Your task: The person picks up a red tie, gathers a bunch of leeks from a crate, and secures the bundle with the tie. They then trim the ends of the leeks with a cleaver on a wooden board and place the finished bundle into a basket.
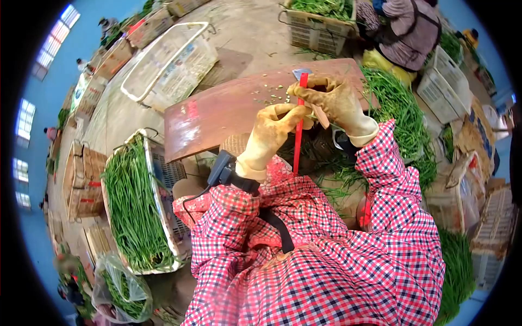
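Note:
A narrow red strip [298, 142] hangs upright between my two gloved hands, its lower end near my lap. My left hand [275, 129], in a yellowish rubber glove, has its fingers closed around the strip's middle. Higher up, my right hand [333, 100], in a stained glove of the same kind, pinches the strip near its top end. Both hands are over the right part of a reddish-brown board [217, 117]. Small green cut pieces [266, 99] are scattered on the board beside my hands. Behind the strip's top lies a grey-blue flat piece [301, 71], partly hidden.
A white crate [179, 228] of long green stalks [133, 201] stands at left. Loose green stalks [399, 117] are heaped at right. Ahead are a white crate [171, 65], another filled crate [315, 35] and a seated person [408, 32]. A plastic bag [122, 290] is at lower left.

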A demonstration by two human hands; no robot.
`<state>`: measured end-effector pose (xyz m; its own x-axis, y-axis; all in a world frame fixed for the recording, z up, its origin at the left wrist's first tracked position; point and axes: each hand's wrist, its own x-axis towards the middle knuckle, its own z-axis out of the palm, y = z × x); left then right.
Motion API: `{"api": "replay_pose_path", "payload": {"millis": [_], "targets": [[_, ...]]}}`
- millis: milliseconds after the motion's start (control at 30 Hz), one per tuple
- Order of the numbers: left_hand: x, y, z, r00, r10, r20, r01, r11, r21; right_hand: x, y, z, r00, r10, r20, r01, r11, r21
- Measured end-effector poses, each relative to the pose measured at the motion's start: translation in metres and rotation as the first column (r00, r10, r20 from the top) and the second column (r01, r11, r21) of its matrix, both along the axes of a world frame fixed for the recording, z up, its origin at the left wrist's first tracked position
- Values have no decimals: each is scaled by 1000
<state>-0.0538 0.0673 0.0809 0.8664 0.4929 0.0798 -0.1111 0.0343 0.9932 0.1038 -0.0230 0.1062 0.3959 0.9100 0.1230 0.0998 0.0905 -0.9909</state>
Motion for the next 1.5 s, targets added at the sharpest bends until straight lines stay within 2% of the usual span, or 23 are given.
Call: {"api": "replay_pose_path", "payload": {"millis": [33,100,133,233,267,367,400,500,533,567,633,667,800,1033,1133,1200,1267,1300,1333,1367,1400,1433,1500], "targets": [[-5,2,1,1000,0,10,0,1000,-22,1,10,-2,963,-88,254,36,978,203],[-16,5,-2,1000,5,30,-3,998,-68,5,37,-9,706,-377,600,-60,812,581],[-21,7,-5,1000,2,-1,-2,997,-81,3,46,-1,448,-525,724,-75,784,616],[-34,15,-7,999,38,-22,-41,988,-146,1,74,-9,120,-589,799,-96,794,600],[-37,21,-9,997,81,1,-80,985,-154,6,87,-16,450,-471,759,-131,806,578],[-41,52,-19,978,199,61,-186,966,-178,8,76,-23,605,-409,684,79,885,459],[-41,65,-29,972,217,86,-193,954,-232,9,69,-35,612,-356,706,54,910,412],[-45,92,-38,949,304,81,-254,892,-373,-10,55,-64,430,-277,859,-222,890,398],[-46,101,-46,943,306,127,-233,885,-403,-19,53,-72,358,-137,924,-237,944,231],[-44,108,-51,939,332,91,-266,866,-423,-33,48,-75,261,-131,956,-221,956,192],[-43,115,-53,927,375,23,-323,825,-464,-53,48,-80,283,-218,934,-279,913,298],[-41,126,-65,909,416,9,-365,807,-464,-60,53,-79,371,-223,901,-320,881,349],[-39,143,-77,881,469,-61,-441,768,-465,-68,64,-84,470,-230,852,-299,867,398],[-38,184,-109,866,475,-156,-494,767,-409,-79,91,-103,575,-154,803,-188,931,313],[-36,200,-117,851,486,-198,-524,763,-378,-83,102,-113,669,-83,739,-153,957,247],[-33,206,-120,839,501,-213,-544,764,-346,-88,115,-131,683,106,723,-69,994,-80],[-27,210,-117,725,578,-375,-599,797,71,-89,128,-139,740,266,618,-4,921,-390],[-24,210,-115,648,628,-431,-567,775,278,-87,134,-142,734,316,602,6,883,-470],[-25,228,-159,693,659,-291,-521,737,430,-88,139,-143,730,366,577,13,836,-548],[-29,236,-176,735,678,-23,-421,483,768,-87,144,-148,721,417,553,17,788,-616],[-28,235,-177,729,684,32,-399,386,832,-87,148,-160,696,445,563,56,748,-661],[-28,234,-178,713,697,82,-366,269,891,-88,143,-170,684,318,656,103,849,-519],[-25,231,-188,641,768,18,-410,322,853,-86,142,-168,676,369,638,103,810,-578]]}}
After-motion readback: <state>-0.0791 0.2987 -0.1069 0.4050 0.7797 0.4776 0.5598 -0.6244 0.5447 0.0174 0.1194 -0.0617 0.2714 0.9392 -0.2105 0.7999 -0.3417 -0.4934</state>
